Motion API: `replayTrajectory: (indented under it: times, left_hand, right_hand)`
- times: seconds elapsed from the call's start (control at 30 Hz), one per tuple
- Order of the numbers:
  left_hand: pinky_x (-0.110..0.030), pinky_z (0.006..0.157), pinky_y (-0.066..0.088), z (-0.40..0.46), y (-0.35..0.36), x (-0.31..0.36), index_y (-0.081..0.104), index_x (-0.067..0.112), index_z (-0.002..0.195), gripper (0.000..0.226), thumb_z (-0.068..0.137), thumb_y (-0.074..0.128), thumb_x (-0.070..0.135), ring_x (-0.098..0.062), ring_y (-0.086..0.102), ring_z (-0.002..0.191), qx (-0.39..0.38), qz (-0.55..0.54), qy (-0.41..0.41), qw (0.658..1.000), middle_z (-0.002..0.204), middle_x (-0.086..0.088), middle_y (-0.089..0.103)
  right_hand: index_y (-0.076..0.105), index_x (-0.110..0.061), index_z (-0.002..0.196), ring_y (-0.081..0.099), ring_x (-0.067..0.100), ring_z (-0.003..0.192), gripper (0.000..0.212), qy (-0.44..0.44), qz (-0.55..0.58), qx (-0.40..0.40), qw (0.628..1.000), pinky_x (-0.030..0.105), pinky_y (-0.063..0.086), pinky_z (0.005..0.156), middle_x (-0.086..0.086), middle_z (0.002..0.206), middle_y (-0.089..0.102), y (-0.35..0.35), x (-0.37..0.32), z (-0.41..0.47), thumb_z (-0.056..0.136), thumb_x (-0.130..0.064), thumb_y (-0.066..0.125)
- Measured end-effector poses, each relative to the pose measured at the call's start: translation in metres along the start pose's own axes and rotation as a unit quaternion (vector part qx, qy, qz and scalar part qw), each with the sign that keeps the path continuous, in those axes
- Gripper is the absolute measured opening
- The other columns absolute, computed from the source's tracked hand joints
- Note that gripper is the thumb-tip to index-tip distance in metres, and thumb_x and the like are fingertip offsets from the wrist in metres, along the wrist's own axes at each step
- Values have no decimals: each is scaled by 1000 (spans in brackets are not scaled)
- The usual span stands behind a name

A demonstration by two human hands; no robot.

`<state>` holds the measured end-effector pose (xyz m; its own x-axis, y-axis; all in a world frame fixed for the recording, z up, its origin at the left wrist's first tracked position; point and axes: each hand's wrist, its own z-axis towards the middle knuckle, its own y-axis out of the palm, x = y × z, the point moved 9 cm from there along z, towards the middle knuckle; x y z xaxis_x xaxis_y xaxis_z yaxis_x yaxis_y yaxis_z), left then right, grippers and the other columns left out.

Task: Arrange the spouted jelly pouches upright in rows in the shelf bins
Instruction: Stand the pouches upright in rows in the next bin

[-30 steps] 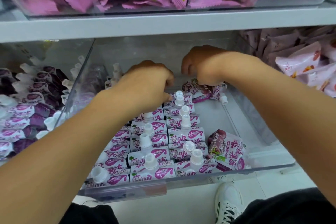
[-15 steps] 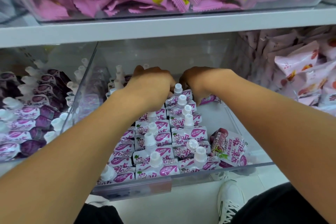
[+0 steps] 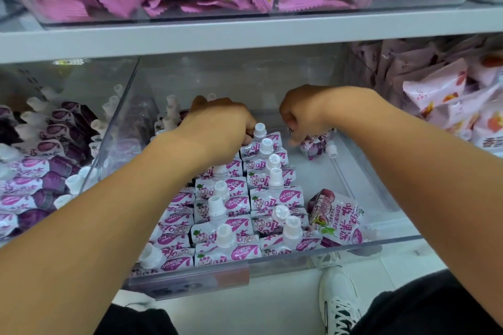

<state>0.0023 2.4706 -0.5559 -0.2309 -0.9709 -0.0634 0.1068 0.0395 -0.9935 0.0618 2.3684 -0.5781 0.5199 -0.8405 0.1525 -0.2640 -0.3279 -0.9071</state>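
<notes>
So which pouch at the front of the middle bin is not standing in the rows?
The darker grape-picture pouch at the front right: it leans tilted beside the rows of upright pouches, no cap visible.

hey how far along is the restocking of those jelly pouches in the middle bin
Roughly two-thirds. Done: upright rows fill the middle bin's left and centre. In hand: the left hand works at the rows' back end, and the right hand grips a pouch at the back. Left: the bare right side, and a tipped pouch near the front.

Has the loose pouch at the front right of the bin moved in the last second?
No. The pouch sits in the same spot beside the rows, against the bin's front wall.
</notes>
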Motion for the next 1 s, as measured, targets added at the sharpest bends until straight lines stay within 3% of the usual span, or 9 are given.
replayTrajectory:
  times: [0.13,0.2,0.37,0.53,0.63,0.73,0.8,0.9,1.0]
  left_hand:
    - [-32,72,31,2,1,0,67,25,87,6,92,62,26,-16,57,76,-3,-5,5,1000,82,5,68]
    - [-32,72,30,1,2,0,66,25,85,8,92,62,28,-17,57,77,-5,-9,6,1000,83,5,67]
    - [-32,75,33,-2,2,-1,68,28,83,13,91,65,37,-18,58,79,-28,-32,-1,999,84,7,67]
    - [-29,79,53,-5,-27,-15,66,30,73,16,75,80,36,-18,66,81,61,-140,-105,983,84,9,69]
    - [-31,88,52,-4,-27,-26,66,30,97,24,77,78,29,-21,63,100,54,-154,-150,975,105,4,70]
    - [-33,93,50,0,-19,-17,65,24,117,32,86,70,33,-24,60,108,15,-154,-110,982,119,0,67]
    - [-32,92,49,4,-18,-11,66,25,118,36,90,63,46,-23,59,107,-8,-165,-85,983,119,1,66]
    - [-26,88,45,9,-14,-4,64,29,121,36,93,56,50,-16,58,101,-58,-201,-56,976,118,7,66]
    - [-32,94,48,12,-10,1,64,34,120,36,92,54,54,-14,58,100,-76,-205,-44,975,112,11,65]
  right_hand:
    - [55,-11,107,63,28,86,53,31,39,47,998,26,46,58,7,103,61,-9,5,-7,67,-25,87]
    - [56,-10,114,63,30,89,61,45,61,60,995,28,48,63,9,107,61,-15,9,-12,64,-20,89]
    - [70,-6,103,65,35,92,30,6,151,205,967,38,55,83,16,103,68,-46,-2,-12,75,4,65]
    - [74,-27,106,62,16,91,44,-94,198,114,969,22,45,72,-4,101,67,-33,-32,-9,80,6,61]
    - [72,-26,113,65,13,94,56,-89,270,109,953,25,55,81,-6,104,70,-37,-30,-11,81,13,50]
    - [67,-17,118,63,26,103,38,-19,174,148,973,35,53,90,5,114,67,-46,1,-5,85,-2,59]
    - [67,-9,109,62,33,94,29,59,93,155,982,36,54,84,12,108,66,-50,30,-8,81,-12,68]
    - [59,-9,73,61,33,81,38,108,-22,32,993,38,55,81,7,80,60,-29,39,-10,69,-37,84]
    - [60,-15,76,66,33,86,48,124,-53,-68,988,45,55,86,3,82,62,-4,31,-10,57,-50,87]
